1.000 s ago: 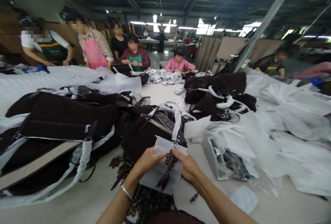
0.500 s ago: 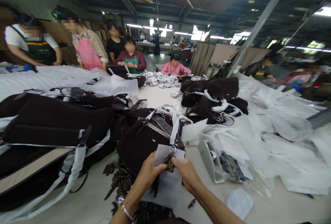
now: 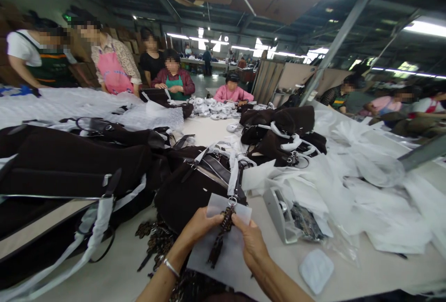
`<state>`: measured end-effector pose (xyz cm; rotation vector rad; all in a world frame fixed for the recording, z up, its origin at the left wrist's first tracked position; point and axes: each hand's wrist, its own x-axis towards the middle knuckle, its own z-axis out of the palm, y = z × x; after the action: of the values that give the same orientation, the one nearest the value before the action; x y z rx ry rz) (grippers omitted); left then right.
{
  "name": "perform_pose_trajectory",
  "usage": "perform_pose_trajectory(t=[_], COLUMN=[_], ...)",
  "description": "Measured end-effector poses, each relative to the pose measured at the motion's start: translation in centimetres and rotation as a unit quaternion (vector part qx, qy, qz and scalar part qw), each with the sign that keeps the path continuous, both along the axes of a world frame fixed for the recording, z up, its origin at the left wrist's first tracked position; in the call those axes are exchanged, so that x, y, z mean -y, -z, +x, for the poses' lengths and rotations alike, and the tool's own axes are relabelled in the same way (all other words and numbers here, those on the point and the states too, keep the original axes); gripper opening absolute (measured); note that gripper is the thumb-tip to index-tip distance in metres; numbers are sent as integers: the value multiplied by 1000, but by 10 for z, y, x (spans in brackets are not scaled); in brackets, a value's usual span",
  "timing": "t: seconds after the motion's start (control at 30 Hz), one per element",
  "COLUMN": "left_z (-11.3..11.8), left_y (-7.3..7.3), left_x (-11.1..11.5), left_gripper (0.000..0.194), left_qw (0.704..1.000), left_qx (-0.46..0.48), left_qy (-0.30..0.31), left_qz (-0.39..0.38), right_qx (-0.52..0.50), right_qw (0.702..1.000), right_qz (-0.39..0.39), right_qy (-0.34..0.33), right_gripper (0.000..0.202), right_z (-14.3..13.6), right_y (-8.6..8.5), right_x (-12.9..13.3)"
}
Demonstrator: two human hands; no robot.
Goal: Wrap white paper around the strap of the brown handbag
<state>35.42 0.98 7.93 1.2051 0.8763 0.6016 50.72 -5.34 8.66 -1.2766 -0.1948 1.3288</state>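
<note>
A dark handbag (image 3: pixel 188 195) lies on the table in front of me, its handle wrapped in white. From a metal ring (image 3: pixel 232 200) on it hangs a leopard-print tassel charm (image 3: pixel 219 241). Behind the charm is a translucent white paper sheet (image 3: pixel 230 267). My left hand (image 3: pixel 200 225) is closed on the sheet's left side, thumb against the charm. Closed on the opposite side, my right hand (image 3: pixel 252 241) has its thumb near the charm's upper part. The fingers behind the sheet are hidden. Several loose charms (image 3: pixel 160 241) lie beside my left forearm.
Large dark bags (image 3: pixel 69 162) fill the left side, with more bags (image 3: pixel 282 125) stacked ahead. A tape dispenser (image 3: pixel 280 216) and a pale rounded pad (image 3: pixel 316 270) lie at right, near heaped white paper (image 3: pixel 379 195). Several people work around the table.
The charm has turned, showing its braided length and hanging tassel instead of a flat leopard-print piece. The paper now lies spread out flatter behind it. Both hands stay near the ring.
</note>
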Motion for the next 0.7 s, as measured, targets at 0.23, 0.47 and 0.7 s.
perform_pose_trajectory(t=[0.23,0.47,0.7], left_z=[13,28,15], left_y=[2,-15,-12], left_x=[-1,27,17], left_gripper=[27,29,39], left_qw=[991,872,991], left_qx=[-88,-358,-79], left_qy=[-39,-105,4], left_qz=[97,318,106], right_qx=[93,239,98], right_qw=[993,963,986], right_qz=[33,40,41], right_qy=[-64,-113,-126], right_gripper=[60,42,38], right_z=[13,14,24], right_y=[-3,-4,10], right_x=[3,-15,-17])
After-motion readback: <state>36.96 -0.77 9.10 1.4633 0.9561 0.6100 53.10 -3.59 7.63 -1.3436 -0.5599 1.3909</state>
